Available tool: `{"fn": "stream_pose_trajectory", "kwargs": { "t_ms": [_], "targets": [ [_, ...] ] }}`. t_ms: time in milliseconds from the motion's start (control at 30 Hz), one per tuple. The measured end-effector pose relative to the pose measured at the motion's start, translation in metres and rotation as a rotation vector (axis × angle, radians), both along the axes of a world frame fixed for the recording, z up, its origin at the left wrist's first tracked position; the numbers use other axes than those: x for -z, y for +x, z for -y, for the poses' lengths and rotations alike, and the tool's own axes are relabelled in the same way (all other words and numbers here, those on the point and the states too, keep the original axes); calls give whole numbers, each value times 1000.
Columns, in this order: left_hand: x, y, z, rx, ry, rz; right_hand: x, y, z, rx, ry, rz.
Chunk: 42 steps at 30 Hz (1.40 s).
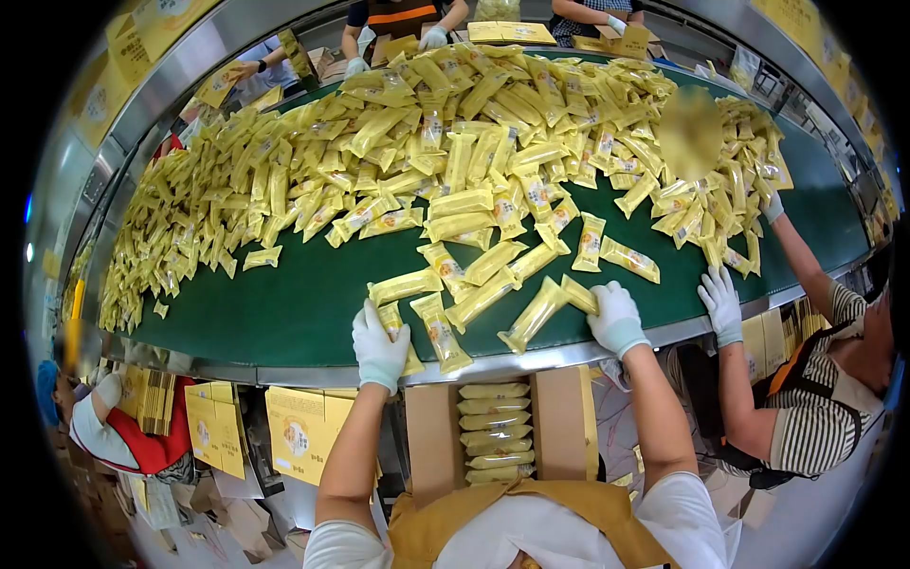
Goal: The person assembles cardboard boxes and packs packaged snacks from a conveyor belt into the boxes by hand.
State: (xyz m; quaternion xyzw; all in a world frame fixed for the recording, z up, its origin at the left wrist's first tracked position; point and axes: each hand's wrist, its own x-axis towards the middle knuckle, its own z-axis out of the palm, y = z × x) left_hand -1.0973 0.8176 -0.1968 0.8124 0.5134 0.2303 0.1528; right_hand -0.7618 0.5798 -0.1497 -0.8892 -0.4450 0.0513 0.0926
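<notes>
My left hand (380, 349), in a white glove, is at the near edge of the green conveyor belt (237, 327). Its thumb and fingers close around a yellow wrapped snack packet (391, 321). Further right, my right hand (617, 321), also gloved, has its fingers and thumb around the end of another yellow packet (577, 295). Several loose packets lie between my hands, among them an upright one (441, 334) and a tilted one (534, 315). Below the belt's edge, in front of my body, an open carton (431, 441) holds a stacked row of packets (496, 429).
A large heap of yellow packets (455, 152) covers the belt's far side. At right, a co-worker's gloved hands (722, 305) reach onto the belt. Other co-workers stand opposite and at left. Flat yellow boxes (301, 431) stand below the metal rim (284, 375).
</notes>
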Motion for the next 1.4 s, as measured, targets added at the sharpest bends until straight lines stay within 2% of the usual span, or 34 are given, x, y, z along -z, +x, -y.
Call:
{"fn": "stream_pose_trajectory", "kwargs": {
  "t_ms": [100, 133, 233, 300, 367, 433, 467, 567, 633, 667, 767, 800, 900, 1033, 1100, 1167, 1233, 1333, 1400],
  "targets": [
    [5, -10, -9, -71, -123, 91, -15, 11, 9, -5, 61, 140],
    [1, -12, -9, -46, 85, 15, -22, 11, 10, -47, 187, 149],
    [-20, -16, 0, -185, -153, -110, -40, -4, 1, -150, 411, 157],
    [-24, -19, 1, -161, -160, -174, -50, -17, -11, -323, 496, -72],
    [-20, -28, -6, -72, -196, -141, -57, -30, -24, -546, 360, -305],
    [-28, -29, -6, 154, -67, 62, -18, -36, -36, -663, 166, -311],
    [-40, -27, -4, 267, -1, 160, -14, -42, -39, -706, 145, -197],
    [-67, -11, -2, 782, -34, 238, -18, -46, -46, -728, -4, -125],
    [-82, 12, -5, 1114, 15, -20, -31, -44, -55, -748, -34, -102],
    [-79, 24, -4, 1183, -27, -272, -39, -42, -61, -757, -48, -89],
    [-70, 36, 0, 1294, 251, -329, -50, -44, -89, -739, 265, -208],
    [-70, 37, -4, 1309, 265, -372, -53, -49, -101, -738, 260, -219],
    [-97, 45, -2, 1207, 98, -681, -29, -65, -137, -772, 19, -125],
    [-94, 22, -23, 897, -144, -631, -16, -69, -144, -778, 27, 56],
    [-106, 14, -37, 728, -183, -522, -12, -72, -140, -708, 36, 61],
    [-118, 18, -49, 594, -71, -351, -13, -76, -138, -656, 0, 49],
    [-123, 36, -65, 586, -33, -441, -19, -78, -134, -622, -82, 27],
    [-83, 62, -81, 611, -64, -560, -25, -78, -112, -662, -76, -19],
    [-91, 73, -79, 539, -103, -665, -35, -74, -92, -653, -109, -41]
  ]
}}
